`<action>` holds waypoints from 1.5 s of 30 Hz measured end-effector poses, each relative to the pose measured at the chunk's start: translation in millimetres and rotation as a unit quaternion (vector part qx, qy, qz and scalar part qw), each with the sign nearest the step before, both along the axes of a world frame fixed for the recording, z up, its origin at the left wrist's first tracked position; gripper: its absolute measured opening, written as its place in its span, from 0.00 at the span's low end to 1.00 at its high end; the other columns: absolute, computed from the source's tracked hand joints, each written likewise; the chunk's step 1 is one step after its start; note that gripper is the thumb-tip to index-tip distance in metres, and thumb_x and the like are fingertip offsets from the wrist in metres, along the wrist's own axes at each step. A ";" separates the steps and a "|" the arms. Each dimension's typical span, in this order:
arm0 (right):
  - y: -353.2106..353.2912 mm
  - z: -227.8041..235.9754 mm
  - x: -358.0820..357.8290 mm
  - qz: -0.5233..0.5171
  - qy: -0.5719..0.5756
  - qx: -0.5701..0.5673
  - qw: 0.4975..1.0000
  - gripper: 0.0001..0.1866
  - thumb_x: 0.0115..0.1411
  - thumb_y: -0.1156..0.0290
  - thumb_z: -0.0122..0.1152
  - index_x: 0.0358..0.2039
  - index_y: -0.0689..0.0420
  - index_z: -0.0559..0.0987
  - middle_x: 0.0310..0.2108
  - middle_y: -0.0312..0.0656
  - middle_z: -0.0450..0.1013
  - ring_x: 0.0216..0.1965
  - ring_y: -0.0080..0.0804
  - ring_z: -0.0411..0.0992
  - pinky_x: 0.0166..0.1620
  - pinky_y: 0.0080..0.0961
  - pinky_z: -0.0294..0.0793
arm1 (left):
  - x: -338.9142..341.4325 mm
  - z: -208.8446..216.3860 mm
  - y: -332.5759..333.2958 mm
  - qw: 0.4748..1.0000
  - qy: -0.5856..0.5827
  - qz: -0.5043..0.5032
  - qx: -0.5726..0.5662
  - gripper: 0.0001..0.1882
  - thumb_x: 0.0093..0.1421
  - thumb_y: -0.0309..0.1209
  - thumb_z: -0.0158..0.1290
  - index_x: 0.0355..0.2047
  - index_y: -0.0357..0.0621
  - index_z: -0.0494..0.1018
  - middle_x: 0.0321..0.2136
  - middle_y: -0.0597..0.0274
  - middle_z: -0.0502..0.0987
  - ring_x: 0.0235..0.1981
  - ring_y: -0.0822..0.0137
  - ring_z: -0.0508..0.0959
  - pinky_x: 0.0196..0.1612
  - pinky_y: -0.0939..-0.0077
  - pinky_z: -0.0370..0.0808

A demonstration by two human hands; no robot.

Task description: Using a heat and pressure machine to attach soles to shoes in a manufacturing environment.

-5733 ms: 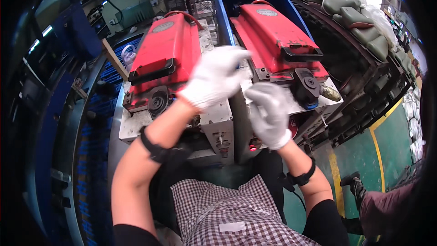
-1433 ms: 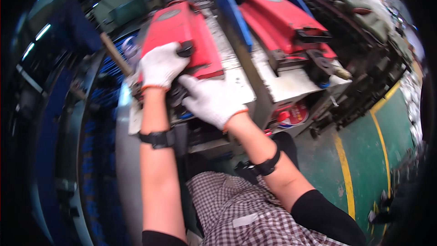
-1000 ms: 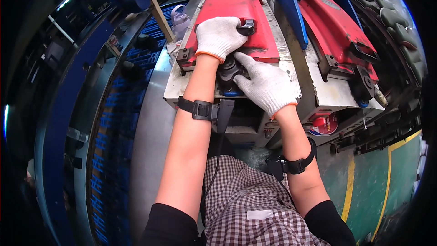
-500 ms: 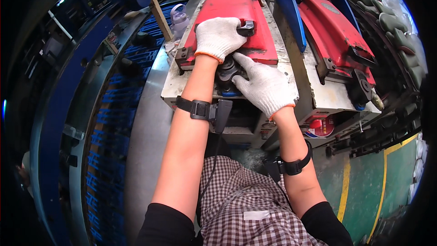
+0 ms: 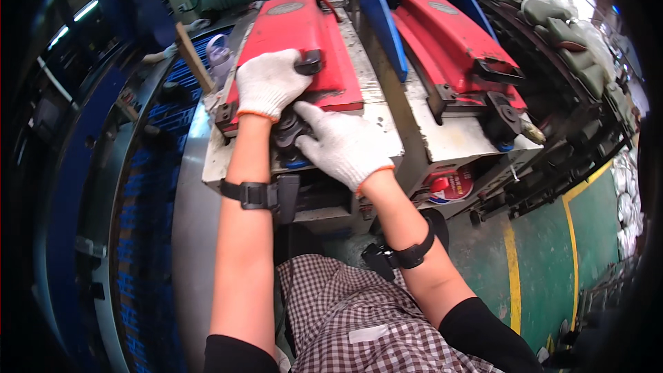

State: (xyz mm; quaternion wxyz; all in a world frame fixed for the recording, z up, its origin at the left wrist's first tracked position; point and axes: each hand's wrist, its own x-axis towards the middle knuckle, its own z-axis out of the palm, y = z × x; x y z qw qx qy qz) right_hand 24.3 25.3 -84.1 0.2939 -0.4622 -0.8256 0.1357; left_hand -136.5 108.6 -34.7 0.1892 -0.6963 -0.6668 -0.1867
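Note:
My left hand [image 5: 271, 83], in a white knit glove with an orange cuff, is closed on the black handle [image 5: 310, 62] at the front of a red machine cover [image 5: 284, 33]. Just below and to its right, my gloved right hand [image 5: 345, 144] has its thumb and forefinger spread. Their tips are at the edge of a black shaped part [image 5: 289, 131] in front of the cover. Whether they press on it I cannot tell. The part stands over a blue base [image 5: 295, 164] on the pale machine top [image 5: 378, 119], and my left wrist partly hides it.
To the right stands a second red-covered machine [image 5: 449, 34] beside a blue panel [image 5: 387, 21]. Beyond it are racks of dark green pads [image 5: 545, 14]. A lilac bottle [image 5: 219, 59] and a wooden post [image 5: 195, 59] stand at the left, near blue slatted racking [image 5: 138, 235].
The whole view has shifted, so the machines and my hands appear farther left and slightly lower. Both hands keep the same places at the handle and the black part.

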 end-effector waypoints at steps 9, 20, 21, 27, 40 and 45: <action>0.5 -3.7 0.0 -0.006 -0.006 -0.011 1.000 0.30 0.65 0.56 0.64 0.66 0.49 0.76 0.39 0.50 0.84 0.41 0.52 0.84 0.46 0.50 0.82 | -1.6 -3.8 -1.0 1.000 -0.007 -0.010 0.021 0.17 0.58 0.53 0.62 0.35 0.56 0.86 0.31 0.55 0.86 0.37 0.49 0.87 0.39 0.54 0.82; 3.6 -9.6 -2.0 0.004 0.029 -0.005 1.000 0.29 0.65 0.58 0.64 0.65 0.52 0.76 0.38 0.53 0.83 0.40 0.54 0.83 0.45 0.51 0.81 | -2.6 -3.8 -1.8 1.000 -0.006 -0.017 0.017 0.16 0.54 0.50 0.64 0.37 0.58 0.87 0.33 0.56 0.87 0.38 0.51 0.88 0.40 0.54 0.84; 3.5 -10.2 -2.0 0.005 0.034 0.000 0.999 0.29 0.65 0.58 0.64 0.65 0.52 0.76 0.37 0.53 0.83 0.40 0.54 0.83 0.45 0.51 0.81 | -2.8 -3.9 -1.4 1.000 -0.003 -0.017 0.019 0.16 0.54 0.50 0.64 0.37 0.58 0.87 0.33 0.56 0.87 0.38 0.51 0.88 0.40 0.54 0.84; 4.3 -7.1 -0.9 0.015 0.031 -0.039 0.999 0.31 0.66 0.58 0.63 0.68 0.53 0.75 0.43 0.56 0.84 0.44 0.54 0.83 0.49 0.48 0.82 | -1.5 -3.2 -0.9 1.000 -0.004 -0.012 0.010 0.16 0.56 0.50 0.63 0.37 0.58 0.87 0.33 0.56 0.87 0.37 0.51 0.88 0.39 0.54 0.83; 17.6 -16.5 20.2 0.157 0.266 -0.246 0.919 0.28 0.73 0.67 0.60 0.72 0.54 0.75 0.40 0.31 0.81 0.33 0.15 0.74 0.36 0.17 0.74 | -13.4 -10.2 -14.1 0.983 -0.049 -0.149 0.092 0.16 0.54 0.45 0.65 0.40 0.53 0.86 0.34 0.54 0.86 0.38 0.50 0.87 0.44 0.54 0.83; 20.0 -19.7 19.5 0.125 0.268 -0.311 0.903 0.27 0.73 0.69 0.59 0.71 0.55 0.76 0.35 0.25 0.78 0.27 0.11 0.68 0.29 0.13 0.65 | -74.2 -69.5 -80.1 0.921 -0.132 -0.201 0.306 0.25 0.51 0.42 0.68 0.50 0.52 0.83 0.47 0.57 0.84 0.56 0.53 0.81 0.65 0.50 0.72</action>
